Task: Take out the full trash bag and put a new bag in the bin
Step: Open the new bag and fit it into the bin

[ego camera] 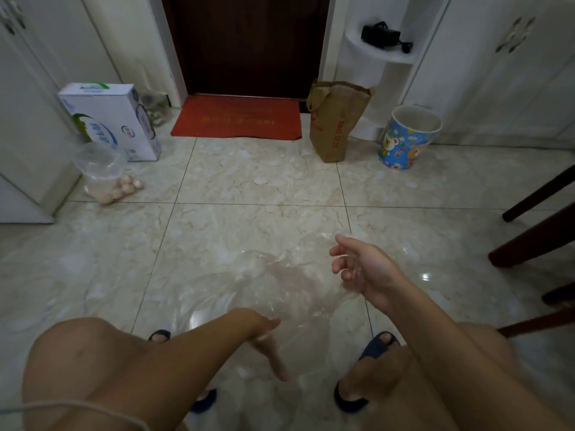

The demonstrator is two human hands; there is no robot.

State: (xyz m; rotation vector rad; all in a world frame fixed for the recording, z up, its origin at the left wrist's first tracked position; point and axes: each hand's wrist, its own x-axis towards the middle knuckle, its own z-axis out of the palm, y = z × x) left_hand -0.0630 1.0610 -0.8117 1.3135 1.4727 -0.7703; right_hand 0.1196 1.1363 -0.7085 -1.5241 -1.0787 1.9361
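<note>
Spanning the gap between both hands, a clear new bag (273,293) hung low over the floor (249,188), its film hard to trace; long axis judged to run from the right hand (362,270) down toward the left hand (267,340); right hand raised, fingers loosely curled, seemingly pinching an edge of the film; left hand lower, fingers extended downward, its hold on the film not discernible; bin (409,136), patterned blue, stood upright and apparently unlined at the far right edge of the floor beside a brown paper bag (336,119), well apart from both hands; right hand the nearer to it.
</note>
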